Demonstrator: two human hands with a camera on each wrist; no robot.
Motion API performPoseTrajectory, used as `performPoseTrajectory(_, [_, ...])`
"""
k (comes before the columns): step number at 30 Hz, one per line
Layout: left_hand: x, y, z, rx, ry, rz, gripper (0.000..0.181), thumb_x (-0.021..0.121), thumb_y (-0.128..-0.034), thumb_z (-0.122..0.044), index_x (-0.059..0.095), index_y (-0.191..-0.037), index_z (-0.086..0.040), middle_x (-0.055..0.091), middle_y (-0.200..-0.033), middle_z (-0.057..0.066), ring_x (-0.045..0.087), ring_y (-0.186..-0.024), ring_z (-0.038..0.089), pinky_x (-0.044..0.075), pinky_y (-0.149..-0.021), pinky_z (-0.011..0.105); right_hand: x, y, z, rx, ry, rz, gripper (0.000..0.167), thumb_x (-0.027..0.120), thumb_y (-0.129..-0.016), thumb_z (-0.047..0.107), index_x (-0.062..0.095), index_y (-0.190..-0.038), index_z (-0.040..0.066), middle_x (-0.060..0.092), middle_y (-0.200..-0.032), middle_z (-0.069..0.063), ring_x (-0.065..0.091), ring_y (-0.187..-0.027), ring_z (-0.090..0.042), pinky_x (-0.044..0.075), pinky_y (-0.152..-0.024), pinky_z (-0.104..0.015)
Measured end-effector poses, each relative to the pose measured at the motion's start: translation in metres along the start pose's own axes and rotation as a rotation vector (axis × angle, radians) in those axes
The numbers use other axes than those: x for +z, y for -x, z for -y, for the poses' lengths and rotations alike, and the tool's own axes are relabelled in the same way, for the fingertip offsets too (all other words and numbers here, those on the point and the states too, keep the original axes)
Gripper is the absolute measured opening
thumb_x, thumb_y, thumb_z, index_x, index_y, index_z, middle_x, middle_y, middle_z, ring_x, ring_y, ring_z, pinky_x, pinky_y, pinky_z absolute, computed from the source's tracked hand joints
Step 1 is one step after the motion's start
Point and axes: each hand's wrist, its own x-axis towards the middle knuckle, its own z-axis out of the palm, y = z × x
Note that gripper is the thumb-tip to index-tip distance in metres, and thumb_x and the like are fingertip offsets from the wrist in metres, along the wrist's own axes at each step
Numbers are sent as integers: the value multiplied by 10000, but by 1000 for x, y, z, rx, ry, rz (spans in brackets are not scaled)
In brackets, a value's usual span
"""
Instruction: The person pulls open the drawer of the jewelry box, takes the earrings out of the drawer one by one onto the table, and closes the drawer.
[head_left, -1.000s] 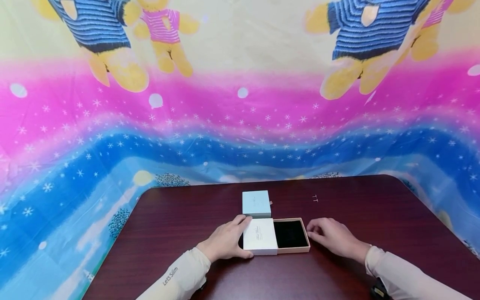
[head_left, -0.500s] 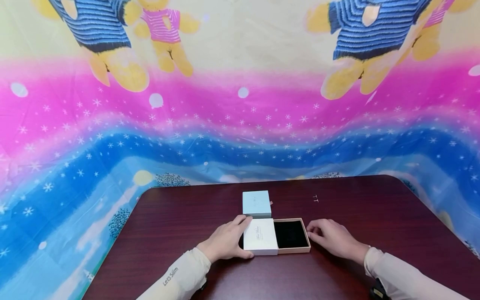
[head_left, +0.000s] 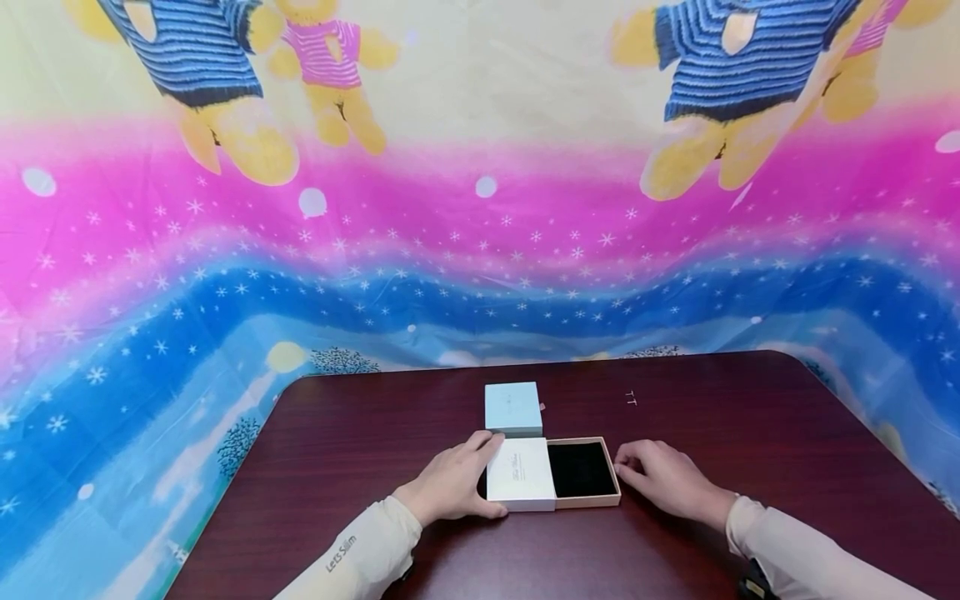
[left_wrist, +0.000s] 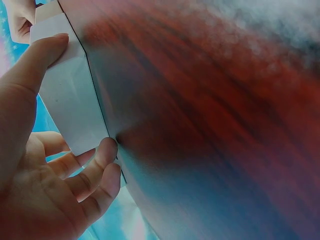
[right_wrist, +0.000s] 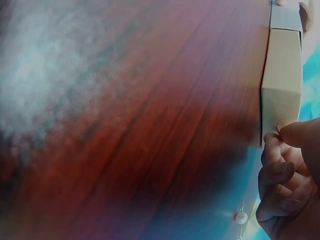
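A white slide-out box lies on the table, its printed sleeve (head_left: 521,473) on the left and its drawer (head_left: 611,500) pulled out to the right. Black padding (head_left: 581,468) lines the drawer. My left hand (head_left: 453,479) holds the sleeve by its left end, the thumb (left_wrist: 52,50) on the near side and the fingers around the end and far side. At the drawer's right end my right hand (head_left: 667,475) pinches a small pull tab (right_wrist: 278,129) between thumb and forefinger, the other fingers curled. Most of the tab is hidden by the fingertips.
A pale blue box (head_left: 512,406) with a small tab sits right behind the white one. Farther right lie two tiny pin-like pieces (head_left: 631,398); one shows as a pearl stud earring (right_wrist: 241,218) in the right wrist view. A printed cloth (head_left: 480,250) hangs behind the table.
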Motion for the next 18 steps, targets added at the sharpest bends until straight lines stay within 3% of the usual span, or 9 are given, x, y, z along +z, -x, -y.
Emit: performPoseTrajectory(18, [1, 0, -1, -15, -7, 5, 1037, 813, -756, -595, 380, -1555, -97, 492, -1492, 93, 645, -1201, 256, 557, -953, 385, -1, -3, 1, -41, -18, 10, 211, 652, -950, 165, 667, -801, 314, 577, -698, 192, 470, -628, 41, 394, -571, -224])
